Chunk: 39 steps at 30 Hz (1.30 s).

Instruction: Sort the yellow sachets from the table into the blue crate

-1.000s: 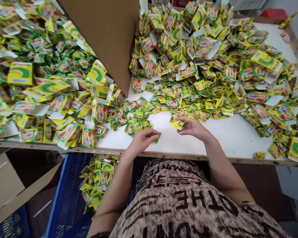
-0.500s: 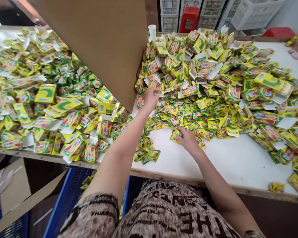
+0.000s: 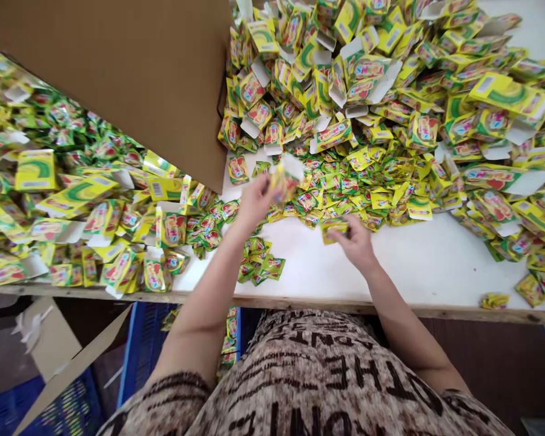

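Observation:
My left hand (image 3: 253, 203) is closed on a small yellow-and-green carton (image 3: 286, 181), its white flap up and open, smeared by motion. Between the thumb and fingers of my right hand (image 3: 358, 245) is a yellow candy packet (image 3: 333, 229), just above the white tabletop; whether more than one is there I cannot tell. Past both hands spreads a layer of loose small packets (image 3: 340, 181). A little cluster of green packets (image 3: 263, 263) lies by the near edge, right of my left forearm.
Open cartons form a big heap (image 3: 372, 79) at the back right and another (image 3: 104, 212) at the left. A large brown cardboard sheet (image 3: 163, 79) stands slanting between them. Below the wooden table edge (image 3: 300, 303) sits a blue crate (image 3: 136, 345) with packets inside.
My left hand has come back toward me from the heap with a carton in it. My right hand has lifted a packet off the table. The view has tilted down.

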Motion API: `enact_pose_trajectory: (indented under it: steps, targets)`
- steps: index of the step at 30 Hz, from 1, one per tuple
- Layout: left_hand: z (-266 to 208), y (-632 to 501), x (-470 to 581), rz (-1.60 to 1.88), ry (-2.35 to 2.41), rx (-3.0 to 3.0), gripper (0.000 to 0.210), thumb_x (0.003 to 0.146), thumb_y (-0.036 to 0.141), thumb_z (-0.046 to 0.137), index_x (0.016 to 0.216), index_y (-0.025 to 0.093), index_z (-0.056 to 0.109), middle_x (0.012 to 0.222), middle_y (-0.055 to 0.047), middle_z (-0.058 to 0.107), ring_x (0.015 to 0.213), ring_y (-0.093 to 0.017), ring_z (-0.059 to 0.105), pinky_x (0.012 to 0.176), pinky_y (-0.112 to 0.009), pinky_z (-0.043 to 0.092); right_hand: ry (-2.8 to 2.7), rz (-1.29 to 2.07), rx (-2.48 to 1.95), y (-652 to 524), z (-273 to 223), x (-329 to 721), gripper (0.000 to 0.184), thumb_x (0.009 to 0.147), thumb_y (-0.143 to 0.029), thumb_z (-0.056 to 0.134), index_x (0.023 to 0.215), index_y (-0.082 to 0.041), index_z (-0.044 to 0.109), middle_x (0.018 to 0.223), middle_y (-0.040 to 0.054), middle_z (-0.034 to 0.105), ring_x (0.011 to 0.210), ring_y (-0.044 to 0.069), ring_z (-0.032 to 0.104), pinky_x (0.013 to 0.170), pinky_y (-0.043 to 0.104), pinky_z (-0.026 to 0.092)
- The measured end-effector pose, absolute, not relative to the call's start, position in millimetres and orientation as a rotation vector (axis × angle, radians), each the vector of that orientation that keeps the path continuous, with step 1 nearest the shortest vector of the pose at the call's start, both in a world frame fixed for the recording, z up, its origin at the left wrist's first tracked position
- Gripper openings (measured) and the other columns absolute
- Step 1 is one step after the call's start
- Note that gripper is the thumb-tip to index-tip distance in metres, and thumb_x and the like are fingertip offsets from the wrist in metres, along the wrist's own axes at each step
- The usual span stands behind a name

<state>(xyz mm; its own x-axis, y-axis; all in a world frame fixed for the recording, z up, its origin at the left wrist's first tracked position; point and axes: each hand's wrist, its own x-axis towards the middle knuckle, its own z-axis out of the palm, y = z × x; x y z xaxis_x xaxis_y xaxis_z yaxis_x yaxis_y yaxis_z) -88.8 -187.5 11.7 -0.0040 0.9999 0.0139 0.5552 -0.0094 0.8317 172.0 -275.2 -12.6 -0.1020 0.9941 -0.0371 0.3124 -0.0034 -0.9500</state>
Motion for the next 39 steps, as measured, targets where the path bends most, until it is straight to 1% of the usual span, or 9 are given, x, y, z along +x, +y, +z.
enact_pose_trajectory:
  steps: [4, 10, 18, 23, 26, 29, 33, 37, 39]
  targets:
    - [-10.1, -300.8, -50.4, 0.816, 1.314, 1.274, 0.023, 0.086, 0.039, 0.065, 0.093, 0.018, 0.062, 0.084, -0.001, 0.066, 0.076, -0.015, 0.059, 0.070, -0.026, 0.045, -1.300, 0.875, -1.358, -280.2, 11.9, 165.3, 0.030, 0.089, -0.040, 0.063, 0.114, -0.024, 0.056, 0.103, 0.0063, 0.067, 0.094, 0.023, 0.064, 0.087, 0.037, 0.051]
    - [-27.4, -348.3, -21.3, 0.933, 1.321, 1.069, 0.028, 0.086, 0.044, 0.063, 0.097, 0.019, 0.060, 0.088, -0.002, 0.066, 0.081, -0.016, 0.059, 0.073, -0.027, 0.047, -1.754, 0.699, -1.374, -301.7, 13.8, 151.2, 0.013, 0.088, -0.027, 0.059, 0.098, -0.024, 0.066, 0.098, 0.0072, 0.069, 0.098, 0.025, 0.062, 0.091, 0.039, 0.048]
    - [-29.6, -372.1, -7.2, 0.966, 1.278, 1.100, 0.024, 0.086, 0.041, 0.061, 0.097, 0.020, 0.060, 0.089, -0.002, 0.065, 0.084, -0.017, 0.056, 0.078, -0.028, 0.045, -2.309, 0.929, -1.373, -303.8, 37.2, 170.8, 0.018, 0.080, -0.010, 0.059, 0.089, -0.020, 0.070, 0.092, 0.0075, 0.066, 0.093, 0.024, 0.061, 0.083, 0.036, 0.047]
    - [-26.0, -378.4, -1.4, 0.851, 1.129, 1.025, 0.033, 0.067, 0.038, 0.080, 0.085, 0.018, 0.061, 0.079, 0.002, 0.061, 0.077, -0.016, 0.054, 0.074, -0.027, 0.043, -2.392, 1.105, -1.203, -308.0, 49.3, 176.5, 0.036, 0.078, -0.005, 0.061, 0.108, -0.024, 0.069, 0.098, 0.0051, 0.068, 0.090, 0.020, 0.062, 0.079, 0.033, 0.047]
    - [-27.6, -378.6, -2.5, 0.887, 0.994, 0.868, 0.039, 0.065, 0.039, 0.082, 0.089, 0.018, 0.060, 0.082, 0.001, 0.063, 0.078, -0.015, 0.056, 0.075, -0.027, 0.045, -2.294, 1.011, -1.240, -311.4, 44.8, 172.7, 0.014, 0.082, -0.012, 0.066, 0.089, -0.022, 0.074, 0.085, 0.0044, 0.067, 0.083, 0.020, 0.060, 0.078, 0.035, 0.047]
    - [-30.5, -380.4, -3.9, 0.897, 0.994, 0.889, 0.037, 0.065, 0.041, 0.082, 0.084, 0.017, 0.060, 0.078, 0.002, 0.061, 0.076, -0.014, 0.055, 0.074, -0.026, 0.045, -2.381, 0.936, -1.144, -320.5, 34.6, 166.7, 0.011, 0.084, -0.023, 0.071, 0.074, -0.022, 0.076, 0.104, 0.0102, 0.068, 0.104, 0.027, 0.056, 0.093, 0.046, 0.046]
    - [-30.4, -384.8, -4.8, 0.911, 1.092, 0.943, 0.037, 0.064, 0.044, 0.083, 0.078, 0.018, 0.062, 0.075, 0.001, 0.063, 0.076, -0.015, 0.056, 0.074, -0.027, 0.046, -2.292, 1.116, -1.076, -339.7, 21.5, 168.3, 0.019, 0.092, -0.032, 0.061, 0.085, -0.026, 0.079, 0.124, 0.0095, 0.065, 0.122, 0.028, 0.051, 0.105, 0.052, 0.041]
    - [-21.7, -389.9, -6.3, 0.940, 1.042, 0.849, 0.040, 0.077, 0.053, 0.072, 0.098, 0.019, 0.071, 0.098, -0.004, 0.072, 0.097, -0.021, 0.063, 0.091, -0.033, 0.049, -1.542, 1.305, -1.354, -355.5, 11.6, 177.5, 0.026, 0.084, -0.045, 0.068, 0.099, -0.024, 0.075, 0.098, 0.0072, 0.069, 0.088, 0.020, 0.063, 0.071, 0.035, 0.054]
    - [-15.6, -391.1, -8.7, 0.924, 0.990, 0.715, 0.041, 0.083, 0.054, 0.065, 0.102, 0.018, 0.073, 0.105, -0.007, 0.074, 0.102, -0.023, 0.064, 0.094, -0.035, 0.048, -1.199, 1.547, -1.417, -361.5, 7.9, 177.9, 0.034, 0.074, -0.049, 0.076, 0.092, -0.021, 0.071, 0.075, 0.0013, 0.064, 0.061, 0.014, 0.056, 0.049, 0.026, 0.045]
